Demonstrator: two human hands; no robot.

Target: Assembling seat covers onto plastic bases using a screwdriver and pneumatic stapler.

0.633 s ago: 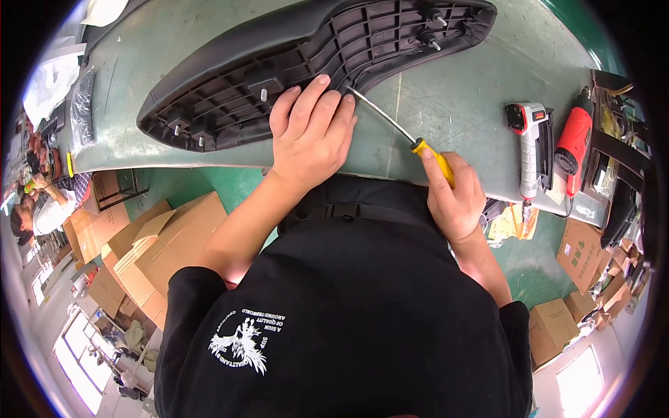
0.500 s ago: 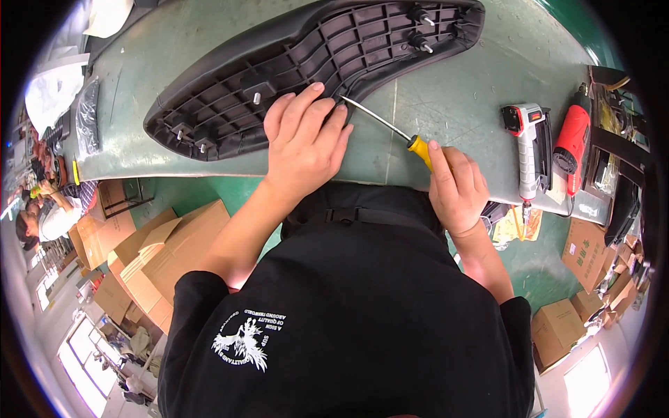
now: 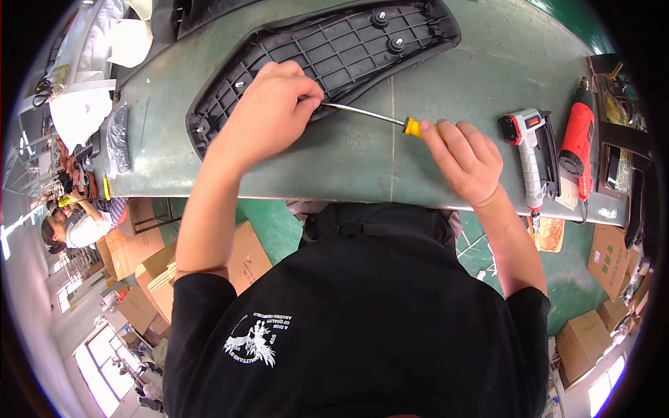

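Note:
A long black padded seat (image 3: 352, 56) lies upside down on the bench, its ribbed plastic base and metal bolts showing. My right hand (image 3: 465, 157) grips the yellow handle of a screwdriver (image 3: 369, 113), whose shaft points left to the seat's near edge. At that edge my left hand (image 3: 272, 104) is closed, thumb and fingers pinched right by the screwdriver's tip. Those fingers hide the tip and whatever they hold.
On the green bench (image 3: 446, 97), a grey staple gun (image 3: 532, 157) and a red heat gun (image 3: 575, 143) lie at the right. A clear plastic bag (image 3: 118, 143) lies at the left. Cardboard boxes (image 3: 582, 341) stand on the floor; another person (image 3: 80, 226) is far left.
The seat has shifted and turned on the bench. My left hand went from lying over its edge with fingers extended to a pinch. My right hand moved slightly right with the screwdriver.

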